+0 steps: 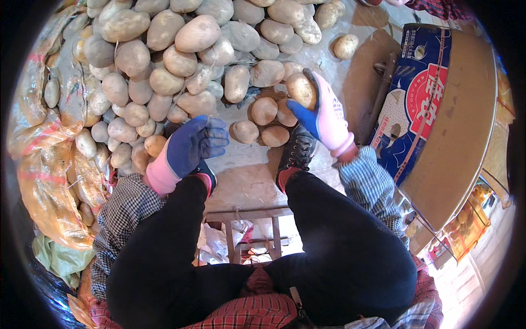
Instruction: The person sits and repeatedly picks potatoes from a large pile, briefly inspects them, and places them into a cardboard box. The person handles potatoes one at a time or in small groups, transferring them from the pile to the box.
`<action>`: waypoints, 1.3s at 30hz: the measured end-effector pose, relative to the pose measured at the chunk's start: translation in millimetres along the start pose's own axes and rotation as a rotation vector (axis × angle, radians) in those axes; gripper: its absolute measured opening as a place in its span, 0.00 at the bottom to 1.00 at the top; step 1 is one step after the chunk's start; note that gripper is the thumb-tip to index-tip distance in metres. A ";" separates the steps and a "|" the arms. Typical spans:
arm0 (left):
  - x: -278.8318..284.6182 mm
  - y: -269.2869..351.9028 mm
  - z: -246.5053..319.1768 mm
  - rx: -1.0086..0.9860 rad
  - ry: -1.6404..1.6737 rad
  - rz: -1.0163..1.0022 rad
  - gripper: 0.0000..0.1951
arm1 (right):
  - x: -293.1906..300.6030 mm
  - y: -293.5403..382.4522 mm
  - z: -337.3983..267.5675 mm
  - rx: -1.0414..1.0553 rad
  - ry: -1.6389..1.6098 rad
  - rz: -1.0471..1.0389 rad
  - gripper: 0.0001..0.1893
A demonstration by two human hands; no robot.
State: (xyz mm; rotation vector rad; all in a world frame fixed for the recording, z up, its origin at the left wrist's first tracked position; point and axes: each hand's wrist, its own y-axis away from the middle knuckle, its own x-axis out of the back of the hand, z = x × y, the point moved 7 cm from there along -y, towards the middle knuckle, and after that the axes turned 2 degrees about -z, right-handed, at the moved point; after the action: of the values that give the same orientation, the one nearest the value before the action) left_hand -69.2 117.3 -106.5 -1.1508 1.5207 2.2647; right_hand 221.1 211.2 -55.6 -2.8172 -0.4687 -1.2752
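In a pink glove with a blue coated palm, my right hand (326,111) grips a large potato (301,88) between thumb and fingers. Just under it, several potatoes (264,111) lie grouped on the floor by my right shoe (298,148). My left hand (193,144), gloved alike, is held palm inward with its fingers together and slightly curled, nothing in it. It hovers over my left shoe, beside the right-hand edge of a big heap of potatoes (164,74). That heap spreads across the floor ahead of me and to the left.
Orange woven sacks (49,185) slump along the left, some potatoes showing inside. A blue and brown cardboard box (444,123) with printing stands at the right. One loose potato (346,47) lies near it. Beneath me is a wooden stool (250,214). Part of another person's sleeve (444,8) shows top right.
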 end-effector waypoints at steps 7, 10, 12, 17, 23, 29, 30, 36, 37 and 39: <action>-35.5 -10.0 9.6 -0.071 -0.122 -0.089 0.21 | -8.9 13.4 -7.0 -0.111 0.087 -0.233 0.41; -58.8 -11.4 15.1 -0.080 -0.105 -0.166 0.25 | 4.1 10.7 -33.8 -0.016 -0.129 -0.121 0.43; -72.2 -15.0 16.1 -0.095 -0.047 -0.190 0.25 | 8.0 9.7 -56.4 0.076 -0.190 -0.074 0.43; -94.7 -19.3 31.3 -0.377 -0.606 -0.167 0.26 | 2.2 -0.8 -94.2 0.204 -0.389 -0.123 0.29; -80.6 -27.2 24.1 -0.112 0.155 -0.033 0.26 | -5.5 6.5 -69.7 -0.098 -0.803 -0.338 0.19; -93.7 -23.0 37.5 -0.151 0.220 -0.337 0.25 | -36.9 21.5 -7.3 -0.002 0.452 -0.276 0.36; -88.2 -23.0 37.3 -0.153 0.153 -0.289 0.26 | -51.3 25.9 3.3 -0.031 0.475 -0.343 0.37; -48.7 -14.9 27.4 -0.023 0.035 0.060 0.29 | -47.7 24.4 16.7 -0.085 0.377 -0.380 0.43; -52.6 -15.0 28.5 -0.034 0.064 -0.007 0.29 | -36.2 23.4 7.9 -0.063 0.359 -0.329 0.43; -56.0 -15.4 25.8 0.003 0.152 -0.053 0.30 | -13.3 20.2 -16.9 0.039 0.249 -0.161 0.40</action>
State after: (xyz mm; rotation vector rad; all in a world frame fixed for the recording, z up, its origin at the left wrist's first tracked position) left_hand -35.5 160.8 -74.6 -1.3735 1.5260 2.1843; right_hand 206.1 186.2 -51.9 -2.5836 -0.7105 -1.6002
